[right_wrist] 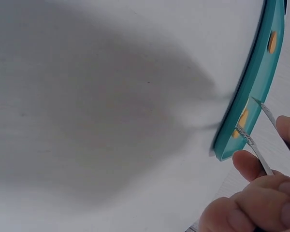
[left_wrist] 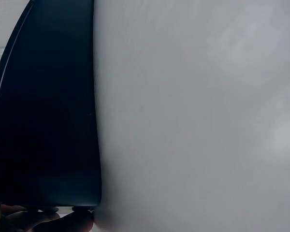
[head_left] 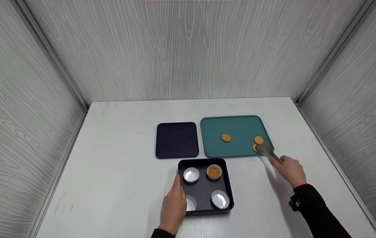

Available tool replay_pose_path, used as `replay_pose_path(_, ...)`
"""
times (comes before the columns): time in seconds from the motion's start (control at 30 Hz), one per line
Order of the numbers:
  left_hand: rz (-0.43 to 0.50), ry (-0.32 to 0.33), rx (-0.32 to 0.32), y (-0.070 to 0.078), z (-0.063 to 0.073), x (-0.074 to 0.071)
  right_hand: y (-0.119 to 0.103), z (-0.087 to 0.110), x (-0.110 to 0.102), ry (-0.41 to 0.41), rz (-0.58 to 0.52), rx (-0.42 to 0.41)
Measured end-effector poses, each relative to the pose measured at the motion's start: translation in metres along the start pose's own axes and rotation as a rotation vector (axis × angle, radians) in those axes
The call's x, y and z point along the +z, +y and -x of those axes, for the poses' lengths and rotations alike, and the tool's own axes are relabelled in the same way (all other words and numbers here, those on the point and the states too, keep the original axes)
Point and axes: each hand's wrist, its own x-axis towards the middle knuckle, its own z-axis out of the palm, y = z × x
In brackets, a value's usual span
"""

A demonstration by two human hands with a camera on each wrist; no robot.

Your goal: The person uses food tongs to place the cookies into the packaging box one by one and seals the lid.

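In the head view my right hand (head_left: 292,170) holds a pair of metal tongs (head_left: 269,153) over the right front corner of a teal tray (head_left: 231,120). Their tips stand apart near two round yellow-brown biscuits in the right wrist view; one biscuit (head_left: 258,140) lies just behind the other, which the tongs partly cover. A third biscuit (head_left: 226,138) lies farther left. My left hand (head_left: 173,206) rests along the left wall of a dark square pan (head_left: 203,188). Inside stand pleated paper cups; the back right cup (head_left: 214,172) contains a biscuit.
A flat dark navy tray (head_left: 177,140) lies left of the teal tray, behind the pan. All stand on a white table (head_left: 115,178). Grey wood-grain panels (head_left: 188,49) enclose its back and both sides.
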Motion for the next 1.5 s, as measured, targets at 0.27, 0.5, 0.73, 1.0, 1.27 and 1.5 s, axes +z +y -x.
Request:
replay_pose_path(0.27,-0.018,0.027,0.021,0.0,0.0,0.001,-0.002,0.002,0.003,0.066,0.087,-0.072)
replay_pose_path(0.5,-0.014,0.031,0.021,-0.001,0.0,0.002,-0.002,0.003,0.004,0.098,0.083,-0.115)
replay_pose_path(0.73,-0.025,0.032,0.019,-0.001,0.0,0.002,-0.002,0.003,0.005,0.103,0.083,-0.091)
replay_pose_path(1.0,-0.023,0.037,0.023,0.0,0.0,0.001,-0.001,0.006,0.009,0.117,0.076,-0.117)
replay_pose_path(1.27,-0.011,0.024,0.015,0.001,0.0,0.0,-0.004,0.006,0.009,0.111,0.06,-0.101)
replay_pose_path(1.5,-0.013,0.022,0.002,0.001,0.0,0.001,-0.014,0.003,0.009,0.049,0.082,-0.102)
